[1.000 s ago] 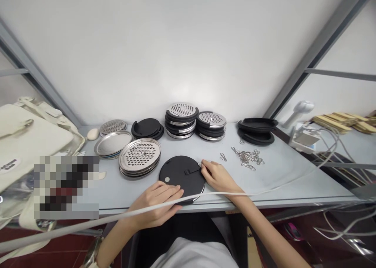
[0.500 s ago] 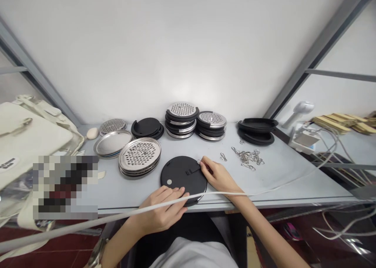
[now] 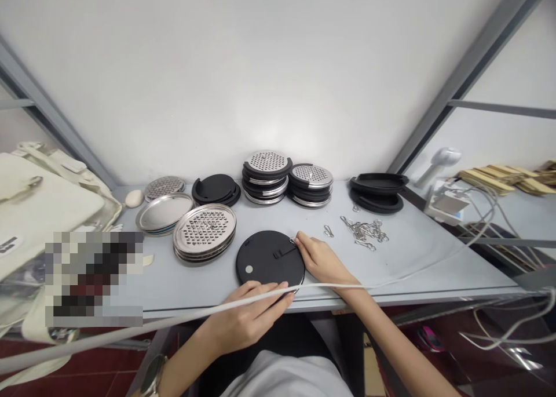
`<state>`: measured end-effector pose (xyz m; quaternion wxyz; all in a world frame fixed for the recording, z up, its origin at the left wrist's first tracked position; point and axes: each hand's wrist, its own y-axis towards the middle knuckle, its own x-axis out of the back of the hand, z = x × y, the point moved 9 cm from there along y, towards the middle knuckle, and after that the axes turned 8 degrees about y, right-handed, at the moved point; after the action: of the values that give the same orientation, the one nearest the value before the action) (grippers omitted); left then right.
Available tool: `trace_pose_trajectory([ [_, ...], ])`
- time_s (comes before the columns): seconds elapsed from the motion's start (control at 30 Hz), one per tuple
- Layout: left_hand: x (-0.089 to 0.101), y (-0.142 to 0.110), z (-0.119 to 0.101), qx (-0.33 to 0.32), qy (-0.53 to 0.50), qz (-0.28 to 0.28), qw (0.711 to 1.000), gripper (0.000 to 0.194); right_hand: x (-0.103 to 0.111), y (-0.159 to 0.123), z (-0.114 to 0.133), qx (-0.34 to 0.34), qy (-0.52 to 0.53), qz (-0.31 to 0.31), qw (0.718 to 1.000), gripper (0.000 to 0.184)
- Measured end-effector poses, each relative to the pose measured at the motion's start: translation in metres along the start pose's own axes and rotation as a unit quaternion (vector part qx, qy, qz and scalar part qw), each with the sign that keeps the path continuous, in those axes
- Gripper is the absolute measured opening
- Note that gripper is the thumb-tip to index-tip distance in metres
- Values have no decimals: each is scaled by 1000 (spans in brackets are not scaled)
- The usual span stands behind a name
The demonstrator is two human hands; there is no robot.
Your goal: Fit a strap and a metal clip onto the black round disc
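Note:
A black round grater case (image 3: 267,262) lies near the table's front edge, with a pale round dot and a small raised tab on its upper face. My left hand (image 3: 256,313) grips its near rim, fingers stretched along the edge and thumb hidden. At the case's right edge, my right hand (image 3: 319,258) pinches a small metal snap clip (image 3: 292,240), mostly covered by the fingers. More metal clips (image 3: 367,230) lie loose to the right, with a single clip (image 3: 329,231) apart from them. Left of the case is a stack of round metal grater plates (image 3: 204,232).
Stacks of assembled round graters (image 3: 267,179) stand against the wall, beside black holders (image 3: 377,191). Plain metal discs (image 3: 165,212) lie at left near a cream bag (image 3: 47,194). A white cable (image 3: 174,323) crosses low in front of my hands. Metal shelf posts flank the table.
My left hand has slid right along the near rim of the case, its fingertips now closer to the right side. My right hand keeps its pinch at the clip.

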<state>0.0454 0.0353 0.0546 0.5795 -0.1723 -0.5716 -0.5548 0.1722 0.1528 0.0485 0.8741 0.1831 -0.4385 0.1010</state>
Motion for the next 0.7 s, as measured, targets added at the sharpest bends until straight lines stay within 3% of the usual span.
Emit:
trace_pose_trajectory([
  [0.7,-4,0,1,6,0,21,1000,47,1,1,0,2,-18,1,1000,27],
])
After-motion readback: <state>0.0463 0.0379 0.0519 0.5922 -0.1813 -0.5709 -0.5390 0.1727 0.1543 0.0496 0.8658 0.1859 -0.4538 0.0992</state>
